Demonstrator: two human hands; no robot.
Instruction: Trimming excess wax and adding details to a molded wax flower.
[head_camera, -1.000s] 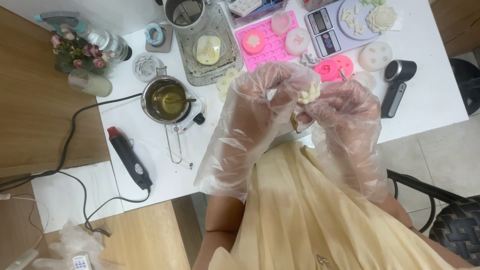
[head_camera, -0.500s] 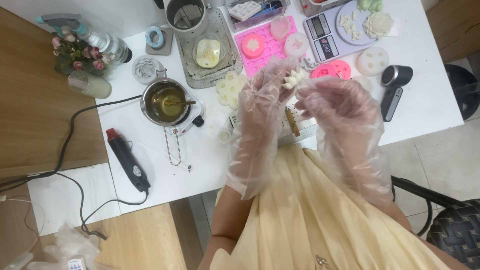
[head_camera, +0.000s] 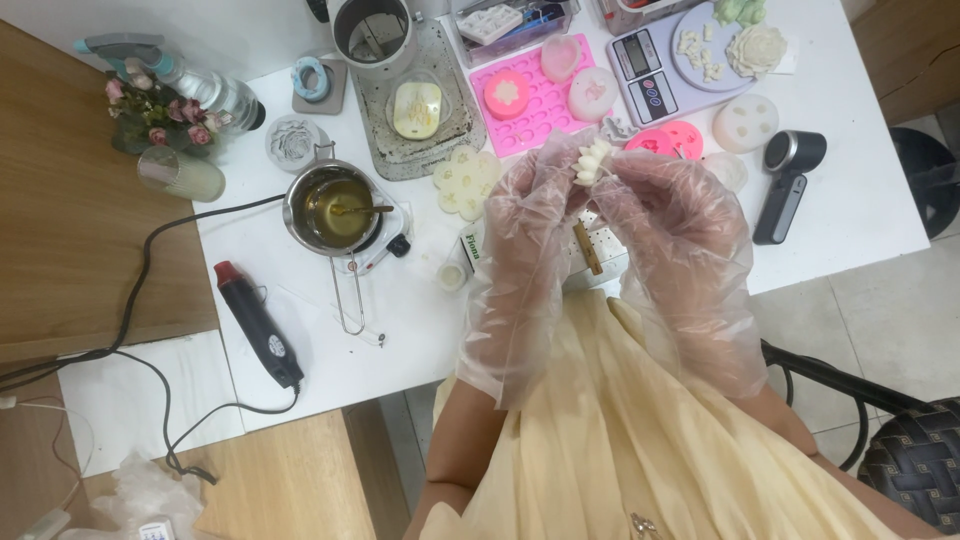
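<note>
Left hand (head_camera: 528, 215) and right hand (head_camera: 672, 215) (gloved) raised; fingertips pinching wax flower (head_camera: 592, 160).

hands: left hand (head_camera: 530, 215) and right hand (head_camera: 680, 215) side by side over the table (head_camera: 330, 370) near edge, wax flower (head_camera: 592, 160) between their fingers (head_camera: 570, 170)
under hands: stick (head_camera: 587, 248) on the table
left of hands: pot (head_camera: 332, 207) on hotplate (head_camera: 375, 250); heat gun (head_camera: 258, 322) nearer the front edge
behind hands: silicone mould mat (head_camera: 535, 110), tray (head_camera: 420, 105) to its left, scale (head_camera: 660, 65) to its right
right: handheld device (head_camera: 785, 185) near the table edge
far left: spray bottle (head_camera: 190, 85), flowers (head_camera: 150, 115) just beside
</note>
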